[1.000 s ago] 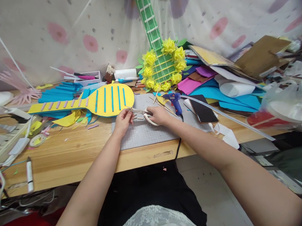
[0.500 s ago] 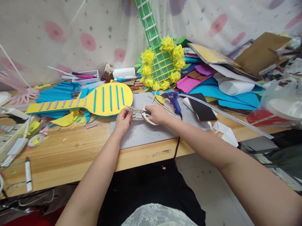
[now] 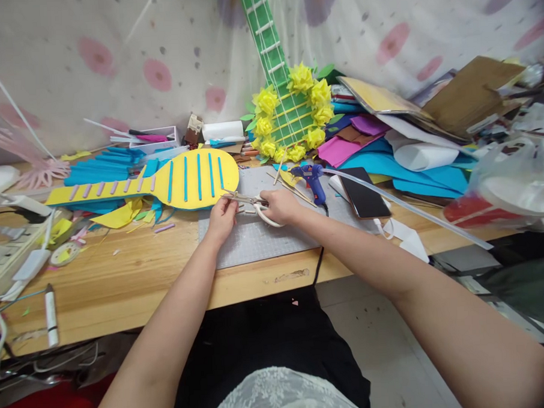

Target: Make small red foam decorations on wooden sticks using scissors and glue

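My right hand (image 3: 279, 206) grips a pair of scissors (image 3: 250, 199) with white handles, its blades pointing left. Fingers pinched together, my left hand (image 3: 223, 219) is at the blade tips; what it holds is too small to make out. Just beyond that hand lies a yellow guitar-shaped cutout (image 3: 192, 178) with blue strips across its round body and pale purple pieces along its neck. Both hands are over a grey cutting mat (image 3: 260, 240).
A blue glue gun (image 3: 314, 183) with a long clear glue stick and a black phone (image 3: 364, 194) lie to the right. Behind stands a green paper guitar (image 3: 290, 122) ringed with yellow flowers. Paper sheets pile up at the back right; a power strip (image 3: 8, 257) is at left.
The hands and scissors have hardly moved; the blades stay at my left fingertips. The whole view has shifted very slightly.
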Demonstrator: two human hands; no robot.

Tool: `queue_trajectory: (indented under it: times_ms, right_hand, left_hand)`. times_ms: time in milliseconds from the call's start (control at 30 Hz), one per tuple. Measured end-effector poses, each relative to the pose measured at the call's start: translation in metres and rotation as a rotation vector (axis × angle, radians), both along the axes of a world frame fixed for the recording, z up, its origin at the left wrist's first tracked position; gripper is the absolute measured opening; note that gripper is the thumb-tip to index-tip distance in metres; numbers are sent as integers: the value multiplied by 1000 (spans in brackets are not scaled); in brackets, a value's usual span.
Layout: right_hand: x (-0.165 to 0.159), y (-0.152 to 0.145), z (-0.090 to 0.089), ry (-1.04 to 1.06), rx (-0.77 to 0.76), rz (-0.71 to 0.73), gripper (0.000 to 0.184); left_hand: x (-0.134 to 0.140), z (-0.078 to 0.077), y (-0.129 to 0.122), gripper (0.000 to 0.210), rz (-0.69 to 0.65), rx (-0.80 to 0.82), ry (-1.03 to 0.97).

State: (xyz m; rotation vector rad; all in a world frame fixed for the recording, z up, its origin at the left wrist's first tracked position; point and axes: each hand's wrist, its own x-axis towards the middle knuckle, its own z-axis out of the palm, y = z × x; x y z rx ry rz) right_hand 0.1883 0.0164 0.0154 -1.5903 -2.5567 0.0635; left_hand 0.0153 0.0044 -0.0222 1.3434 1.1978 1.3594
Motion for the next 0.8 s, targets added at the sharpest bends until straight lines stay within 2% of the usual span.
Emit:
queue_trajectory:
  times_ms: [167, 333, 567, 800]
  right_hand:
    - [0, 5, 6, 28, -63, 35, 37]
    - [-1, 8, 8, 99, -218, 46, 36]
    - [-5, 10, 11, 75, -157, 11, 37]
    - [-3, 10, 20, 69, -217, 67, 39]
  left_hand:
    - [0, -3, 1, 20, 33, -17, -16]
    - [1, 5, -4, 19, -63, -76, -204]
    - [1, 13, -7, 18, -65, -157, -254]
    - [0, 16, -9, 19, -113, -219, -360]
